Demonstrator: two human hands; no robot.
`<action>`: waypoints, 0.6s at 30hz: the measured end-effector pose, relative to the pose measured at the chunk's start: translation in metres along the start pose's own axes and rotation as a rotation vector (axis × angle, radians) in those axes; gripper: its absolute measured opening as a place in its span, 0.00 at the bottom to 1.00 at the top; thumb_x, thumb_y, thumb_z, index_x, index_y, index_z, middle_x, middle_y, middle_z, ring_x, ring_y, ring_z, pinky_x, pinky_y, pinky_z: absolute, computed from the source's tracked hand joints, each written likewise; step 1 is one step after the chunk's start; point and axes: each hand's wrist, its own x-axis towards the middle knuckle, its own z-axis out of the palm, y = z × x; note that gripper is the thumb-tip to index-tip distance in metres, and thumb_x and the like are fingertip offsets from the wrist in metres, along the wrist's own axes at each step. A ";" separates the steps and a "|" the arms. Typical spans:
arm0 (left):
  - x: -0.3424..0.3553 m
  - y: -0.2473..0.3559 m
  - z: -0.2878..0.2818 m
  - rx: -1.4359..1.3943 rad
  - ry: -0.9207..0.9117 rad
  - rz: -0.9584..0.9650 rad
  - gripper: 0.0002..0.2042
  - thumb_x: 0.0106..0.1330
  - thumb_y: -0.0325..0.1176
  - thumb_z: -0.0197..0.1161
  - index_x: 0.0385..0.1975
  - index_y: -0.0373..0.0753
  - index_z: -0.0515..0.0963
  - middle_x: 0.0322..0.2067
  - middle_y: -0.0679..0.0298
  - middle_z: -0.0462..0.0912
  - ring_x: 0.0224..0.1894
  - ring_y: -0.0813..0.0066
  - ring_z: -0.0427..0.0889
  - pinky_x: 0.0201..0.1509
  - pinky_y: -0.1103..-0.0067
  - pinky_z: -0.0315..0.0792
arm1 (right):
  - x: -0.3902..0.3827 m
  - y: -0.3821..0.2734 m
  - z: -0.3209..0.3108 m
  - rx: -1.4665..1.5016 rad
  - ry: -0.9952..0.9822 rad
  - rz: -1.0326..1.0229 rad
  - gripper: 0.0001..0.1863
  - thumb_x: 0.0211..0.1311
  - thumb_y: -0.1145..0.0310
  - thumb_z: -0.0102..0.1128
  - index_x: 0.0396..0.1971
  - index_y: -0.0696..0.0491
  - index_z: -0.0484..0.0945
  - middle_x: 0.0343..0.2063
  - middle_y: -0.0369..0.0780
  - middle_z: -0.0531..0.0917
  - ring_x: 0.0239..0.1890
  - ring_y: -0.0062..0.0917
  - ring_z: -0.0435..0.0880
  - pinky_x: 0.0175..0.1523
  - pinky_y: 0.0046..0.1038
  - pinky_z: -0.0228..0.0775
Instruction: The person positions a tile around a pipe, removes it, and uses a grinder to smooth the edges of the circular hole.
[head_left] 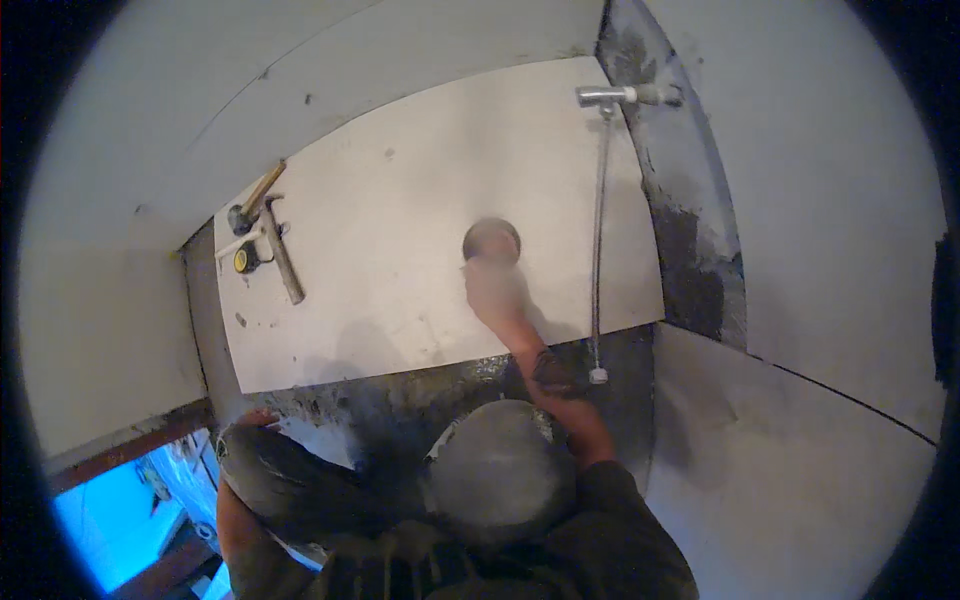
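My right hand reaches forward over a large white board. Its fingers are at a dark-rimmed round shape, which could be a hole or a disc. Blur hides how the fingers lie and whether they hold anything. My left hand rests by my bent left knee, near the board's front edge. Only its fingers show; they look stretched out, with nothing in them.
On the board's left side lie a claw hammer, a wooden-handled mallet and a yellow-and-black tape measure. At right, a chrome wall fitting has a long hose hanging down. Pale walls surround the board.
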 end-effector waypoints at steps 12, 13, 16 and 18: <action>0.000 -0.045 0.015 -0.175 0.081 0.071 0.25 0.66 0.51 0.59 0.57 0.43 0.72 0.50 0.61 0.80 0.51 0.65 0.81 0.53 0.67 0.76 | 0.020 -0.007 0.009 -0.060 -0.045 -0.019 0.18 0.61 0.66 0.54 0.48 0.59 0.75 0.54 0.55 0.73 0.59 0.52 0.67 0.67 0.49 0.52; -0.009 -0.050 0.014 -0.161 0.080 0.112 0.25 0.66 0.51 0.58 0.58 0.43 0.72 0.50 0.61 0.80 0.50 0.65 0.81 0.53 0.67 0.76 | 0.024 -0.013 0.010 -0.019 -0.072 -0.024 0.19 0.61 0.66 0.53 0.50 0.61 0.74 0.56 0.56 0.72 0.61 0.53 0.65 0.69 0.49 0.49; 0.010 0.009 0.018 -0.645 0.088 0.027 0.32 0.65 0.58 0.59 0.61 0.40 0.70 0.51 0.58 0.80 0.51 0.62 0.81 0.54 0.66 0.76 | 0.028 0.005 0.003 -0.232 0.129 -0.139 0.04 0.60 0.71 0.53 0.33 0.53 0.74 0.22 0.51 0.81 0.28 0.51 0.82 0.35 0.48 0.75; 0.003 0.023 0.018 -1.098 0.143 -0.176 0.34 0.65 0.58 0.59 0.62 0.38 0.67 0.52 0.57 0.79 0.50 0.60 0.82 0.52 0.65 0.77 | 0.034 0.008 0.007 -0.182 0.226 -0.203 0.05 0.61 0.69 0.53 0.33 0.54 0.74 0.23 0.53 0.81 0.30 0.51 0.82 0.37 0.49 0.74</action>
